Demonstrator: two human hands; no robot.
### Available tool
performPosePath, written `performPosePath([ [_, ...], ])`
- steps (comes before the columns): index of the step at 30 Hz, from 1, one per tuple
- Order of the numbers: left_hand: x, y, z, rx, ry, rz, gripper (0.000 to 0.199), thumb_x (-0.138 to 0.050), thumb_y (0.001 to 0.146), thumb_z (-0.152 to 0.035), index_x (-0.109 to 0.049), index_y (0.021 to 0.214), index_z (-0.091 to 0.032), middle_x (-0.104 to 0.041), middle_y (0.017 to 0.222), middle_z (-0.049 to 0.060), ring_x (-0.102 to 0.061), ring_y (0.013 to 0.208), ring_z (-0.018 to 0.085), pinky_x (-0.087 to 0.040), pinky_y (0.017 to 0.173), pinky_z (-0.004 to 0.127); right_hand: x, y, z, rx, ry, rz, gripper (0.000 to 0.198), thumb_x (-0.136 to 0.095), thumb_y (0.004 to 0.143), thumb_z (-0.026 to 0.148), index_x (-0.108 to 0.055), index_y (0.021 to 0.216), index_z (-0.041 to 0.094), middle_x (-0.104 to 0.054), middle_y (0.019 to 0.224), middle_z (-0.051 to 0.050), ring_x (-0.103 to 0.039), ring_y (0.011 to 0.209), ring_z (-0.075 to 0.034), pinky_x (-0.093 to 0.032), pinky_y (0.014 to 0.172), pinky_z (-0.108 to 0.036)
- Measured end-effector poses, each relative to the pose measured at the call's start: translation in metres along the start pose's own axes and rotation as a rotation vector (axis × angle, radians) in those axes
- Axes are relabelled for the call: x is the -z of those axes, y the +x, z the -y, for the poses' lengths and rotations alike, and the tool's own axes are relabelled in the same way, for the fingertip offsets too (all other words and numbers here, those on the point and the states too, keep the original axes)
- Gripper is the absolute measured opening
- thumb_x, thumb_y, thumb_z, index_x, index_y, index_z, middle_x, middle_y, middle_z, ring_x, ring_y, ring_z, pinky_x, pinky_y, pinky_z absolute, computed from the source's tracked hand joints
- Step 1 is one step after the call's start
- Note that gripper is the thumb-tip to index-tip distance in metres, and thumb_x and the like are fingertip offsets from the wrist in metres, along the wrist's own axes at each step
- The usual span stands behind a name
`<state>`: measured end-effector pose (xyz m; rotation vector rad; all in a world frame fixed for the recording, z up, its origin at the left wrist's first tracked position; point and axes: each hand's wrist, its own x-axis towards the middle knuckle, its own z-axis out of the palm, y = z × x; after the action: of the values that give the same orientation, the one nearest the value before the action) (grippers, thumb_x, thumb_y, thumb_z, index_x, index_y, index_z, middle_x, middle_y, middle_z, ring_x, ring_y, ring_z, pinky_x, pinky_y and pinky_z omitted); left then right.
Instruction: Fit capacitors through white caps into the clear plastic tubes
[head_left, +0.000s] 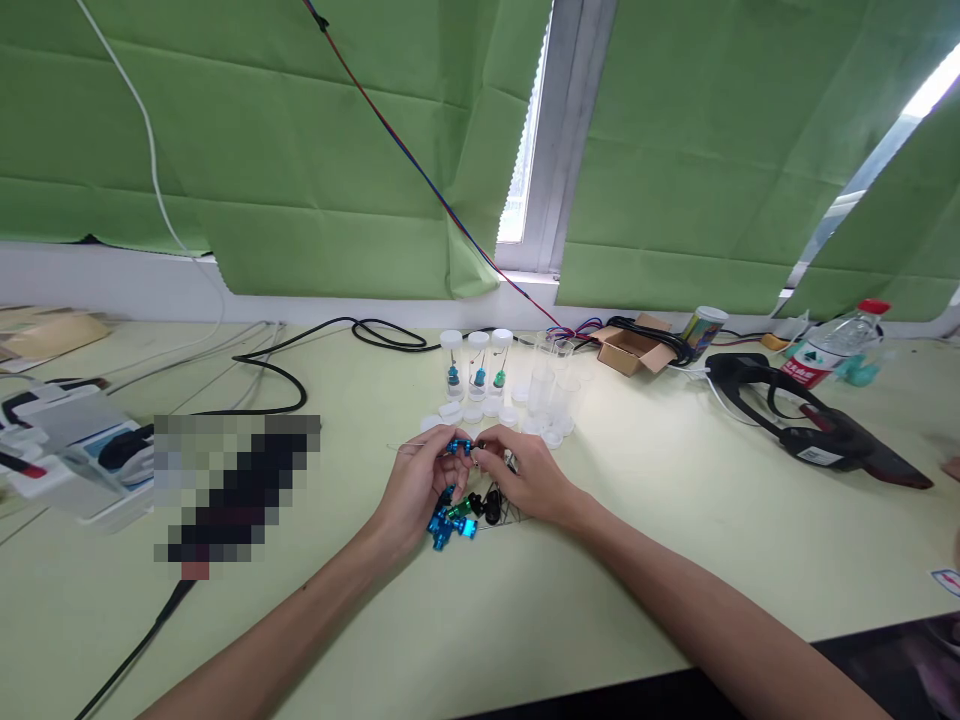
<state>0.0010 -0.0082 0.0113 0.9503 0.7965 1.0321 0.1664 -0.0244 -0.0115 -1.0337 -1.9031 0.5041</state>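
Observation:
My left hand (416,490) is closed around a small shiny blue metal part (459,447). A thin metal rod (403,445) sticks out past the fingers to the left. At the right end of the blue part, my right hand (536,475) pinches with thumb and forefinger; what lies between those fingertips is too small to make out. Below both hands, loose blue metal parts (441,528), a green metal part (463,507) and black pieces (493,505) lie in a heap. Thin dark rods (511,513) lie partly under my right hand.
Behind the hands stand three white-capped clear tubes (452,370) with blue or green parts inside, several uncapped clear tubes (541,385) and white caps (450,411). A cardboard box (634,350), a black headset (825,435) and a bottle (825,355) are farther right. Black cable (296,380) runs left.

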Motion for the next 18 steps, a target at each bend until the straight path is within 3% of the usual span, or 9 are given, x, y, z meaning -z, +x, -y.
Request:
performPosePath([
  [18, -0.0008, -0.0005, 0.0018, -0.001, -0.010, 0.020, 0.023, -0.067, 0.080, -0.037, -0.063, 0.077, -0.015, -0.056, 0.059, 0.000, -0.048, 0.041, 0.010, -0.038, 0.037, 0.021, 0.0006, 0.0020, 0.0002, -0.010, -0.029, 0.044, 0.035, -0.037, 0.102, 0.031, -0.055, 0.075, 0.019, -0.057, 0.067, 0.001, -0.051, 0.062, -0.013, -0.040, 0.064, -0.026],
])
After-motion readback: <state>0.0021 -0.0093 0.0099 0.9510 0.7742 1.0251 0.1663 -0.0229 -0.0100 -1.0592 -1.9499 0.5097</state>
